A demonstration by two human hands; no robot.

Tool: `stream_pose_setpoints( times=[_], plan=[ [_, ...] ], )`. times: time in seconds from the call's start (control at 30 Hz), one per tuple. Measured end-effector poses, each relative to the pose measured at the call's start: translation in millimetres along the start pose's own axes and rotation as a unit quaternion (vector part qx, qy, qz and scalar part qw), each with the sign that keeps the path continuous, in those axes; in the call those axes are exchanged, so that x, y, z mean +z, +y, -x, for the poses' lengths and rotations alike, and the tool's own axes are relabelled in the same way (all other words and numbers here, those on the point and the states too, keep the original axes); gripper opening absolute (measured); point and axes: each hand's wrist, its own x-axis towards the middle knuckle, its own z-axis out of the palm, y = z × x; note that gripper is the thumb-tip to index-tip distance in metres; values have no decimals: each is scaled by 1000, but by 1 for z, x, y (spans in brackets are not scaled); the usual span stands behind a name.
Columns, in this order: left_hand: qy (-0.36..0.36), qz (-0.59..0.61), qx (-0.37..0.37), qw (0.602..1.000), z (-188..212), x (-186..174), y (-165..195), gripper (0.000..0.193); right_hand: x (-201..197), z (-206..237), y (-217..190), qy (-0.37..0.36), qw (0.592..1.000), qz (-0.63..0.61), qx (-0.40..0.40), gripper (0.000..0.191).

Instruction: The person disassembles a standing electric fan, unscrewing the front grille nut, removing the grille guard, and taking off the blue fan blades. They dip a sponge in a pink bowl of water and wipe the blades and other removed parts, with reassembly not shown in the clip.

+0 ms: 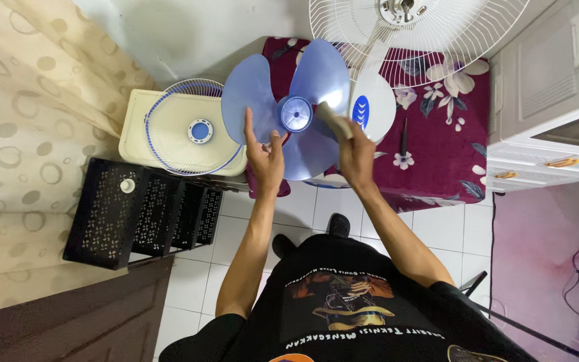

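A translucent blue three-lobed fan blade (296, 110) is held up in front of me. My left hand (263, 157) grips its lower left lobe near the round hub. My right hand (355, 151) holds a small beige cloth or brush (334, 119) against the blade's right lobe. Behind the blade stands the white fan body (373, 107) with its rear wire guard (417, 33) on a table with a maroon floral cloth (447, 127).
The front fan guard (192, 131) with blue rim lies on a cream stool at left. A black perforated rack (139, 211) stands below it. A screwdriver (403, 141) lies on the cloth. White cabinet (551, 94) at right, curtain at left, white tiled floor below.
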Motion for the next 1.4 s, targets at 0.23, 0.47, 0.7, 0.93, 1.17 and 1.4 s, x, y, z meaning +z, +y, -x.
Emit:
stream_pose_setpoints(
  times=[0.23, 0.47, 0.7, 0.93, 1.17, 1.4],
  plan=[
    [-60, -2, 6, 998, 19, 26, 8, 70, 23, -2, -18, 19, 964, 114, -238, 62],
    [-13, -70, -3, 997, 2, 16, 9, 70, 22, 21, -5, -63, 956, 133, -256, 61],
    [-46, -10, -5, 999, 8, 12, 0, 69, -4, 2, 6, 42, 998, 22, -42, 54],
    [-58, -91, -28, 994, 10, 29, 5, 74, 12, 3, -7, -32, 959, 115, -257, 57],
    [-36, -8, -7, 999, -5, 14, 8, 72, 0, 11, 2, -26, 964, 124, -233, 52],
    [-22, 78, -69, 994, -5, 17, -10, 76, -2, 2, 2, -1, 968, 122, -217, 58]
  ],
)
